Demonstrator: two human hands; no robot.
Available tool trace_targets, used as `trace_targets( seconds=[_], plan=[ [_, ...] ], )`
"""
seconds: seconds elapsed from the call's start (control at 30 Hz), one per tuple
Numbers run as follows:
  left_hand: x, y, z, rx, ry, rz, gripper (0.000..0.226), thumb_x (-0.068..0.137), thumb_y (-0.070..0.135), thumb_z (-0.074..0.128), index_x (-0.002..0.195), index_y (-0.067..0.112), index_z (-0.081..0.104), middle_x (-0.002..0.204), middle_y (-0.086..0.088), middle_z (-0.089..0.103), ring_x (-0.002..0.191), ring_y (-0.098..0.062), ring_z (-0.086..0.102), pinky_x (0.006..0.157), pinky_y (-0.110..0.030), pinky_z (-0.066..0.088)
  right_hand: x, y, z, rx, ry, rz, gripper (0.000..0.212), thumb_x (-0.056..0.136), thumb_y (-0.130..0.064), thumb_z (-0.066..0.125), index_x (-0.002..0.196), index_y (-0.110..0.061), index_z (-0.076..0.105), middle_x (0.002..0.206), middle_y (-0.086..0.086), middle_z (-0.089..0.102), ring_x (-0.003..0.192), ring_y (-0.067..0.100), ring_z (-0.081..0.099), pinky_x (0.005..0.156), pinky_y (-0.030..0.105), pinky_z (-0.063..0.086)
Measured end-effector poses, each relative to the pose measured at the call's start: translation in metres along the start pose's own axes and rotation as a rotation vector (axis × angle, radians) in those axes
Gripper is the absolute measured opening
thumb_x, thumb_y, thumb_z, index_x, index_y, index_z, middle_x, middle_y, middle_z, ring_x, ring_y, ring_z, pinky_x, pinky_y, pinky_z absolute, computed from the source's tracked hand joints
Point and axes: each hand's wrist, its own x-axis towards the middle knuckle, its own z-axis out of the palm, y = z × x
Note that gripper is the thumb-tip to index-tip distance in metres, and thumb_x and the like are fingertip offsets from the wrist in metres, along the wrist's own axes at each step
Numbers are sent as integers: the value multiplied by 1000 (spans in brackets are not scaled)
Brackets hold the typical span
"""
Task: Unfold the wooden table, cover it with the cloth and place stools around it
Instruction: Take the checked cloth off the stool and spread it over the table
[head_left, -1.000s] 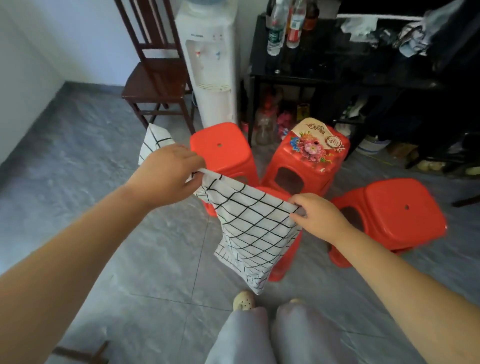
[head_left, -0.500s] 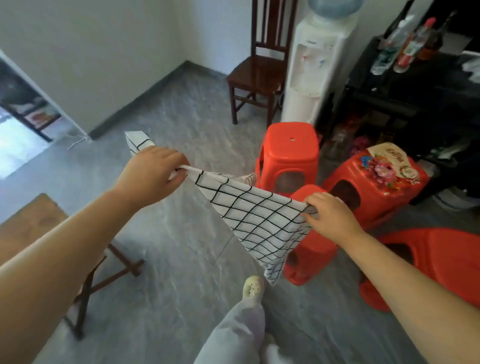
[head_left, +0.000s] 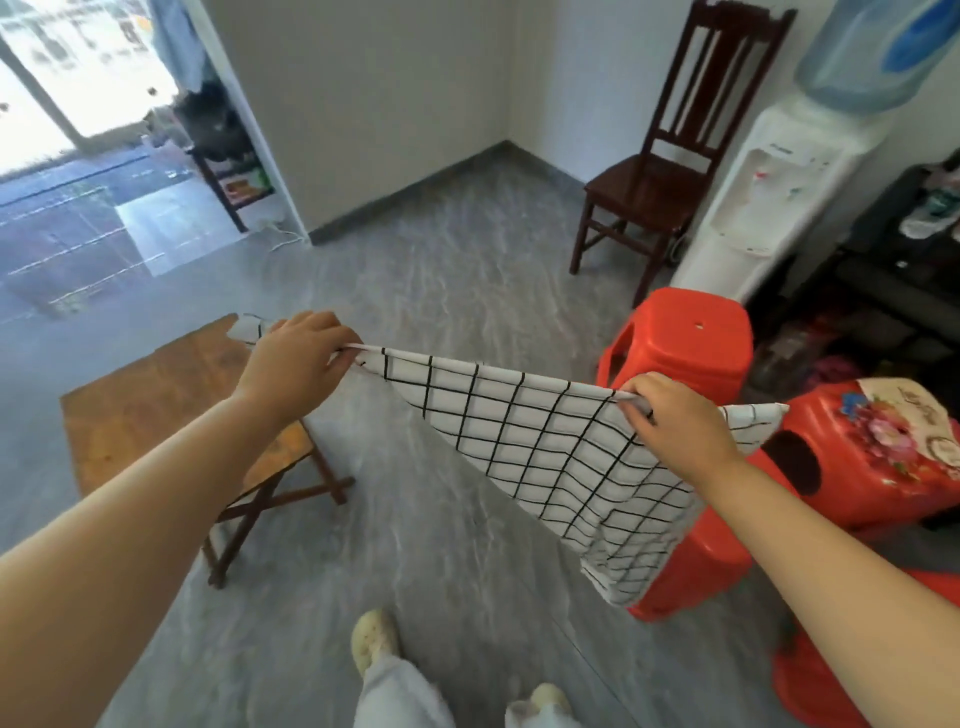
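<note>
White fabric with a black grid runs taut between my hands: my left hand (head_left: 291, 364) pinches one end of the top edge at centre-left of the frame and my right hand (head_left: 670, 431) grips the other end at centre-right. The cloth (head_left: 519, 441) hangs below them in a folded triangle, clear of the floor. The wooden table (head_left: 145, 405) stands opened on its crossed legs at the left of the frame, uncovered and partly hidden by my left forearm, so I judge I am in the covering step. Next I need to carry the cloth leftward over the top, shake out its folds and lay it square. The red stools (head_left: 685, 338) cluster at the right, well apart from the table and not yet placed. Grey marbled tiles make up the floor (head_left: 441, 291). A dark chair (head_left: 649, 182) and a water dispenser (head_left: 769, 192) stand at upper right, and a bright doorway (head_left: 62, 93) is at upper left.
</note>
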Motion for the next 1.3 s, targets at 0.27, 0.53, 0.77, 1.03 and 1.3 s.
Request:
trace_targets(
  seconds=[0.27, 0.53, 0.77, 1.03, 1.3],
  plan=[
    [-2, -142, 11, -122, 20, -152, 17, 92, 25, 57, 98, 17, 70, 90, -2, 63, 90, -29, 57, 78, -44, 45, 88, -113, 35, -92, 80, -89, 6, 91, -23, 56, 88, -19, 59, 83, -6, 58, 77, 15, 56, 54, 26, 35],
    [24, -255, 11, -184, 63, -201, 19, 94, 24, 53, 97, 12, 68, 89, -6, 61, 89, -31, 56, 75, -41, 43, 168, -202, 66, -149, 151, -83, 5, 88, -19, 59, 83, -17, 59, 80, -3, 61, 72, 19, 59, 51, 28, 39],
    [56, -314, 24, -257, 69, -276, 19, 94, 24, 53, 95, 12, 67, 86, -3, 58, 87, -27, 54, 74, -40, 44, 228, -240, 91, -38, 188, 9, 4, 86, -15, 58, 83, -16, 59, 80, -4, 61, 70, 18, 56, 55, 29, 37],
    [122, -367, 51, -275, 48, -380, 20, 95, 25, 49, 99, 16, 67, 96, -2, 60, 98, -26, 53, 80, -40, 44, 337, -258, 127, 78, 153, 83, 4, 84, -17, 57, 84, -20, 59, 80, -8, 58, 67, 15, 49, 52, 29, 35],
    [226, -444, 65, -227, 78, -483, 21, 96, 25, 49, 101, 14, 66, 100, -6, 61, 99, -28, 53, 77, -37, 38, 468, -260, 146, 155, 90, 75, 5, 89, -22, 54, 86, -22, 58, 82, -11, 57, 68, 14, 53, 53, 24, 39]
  ],
)
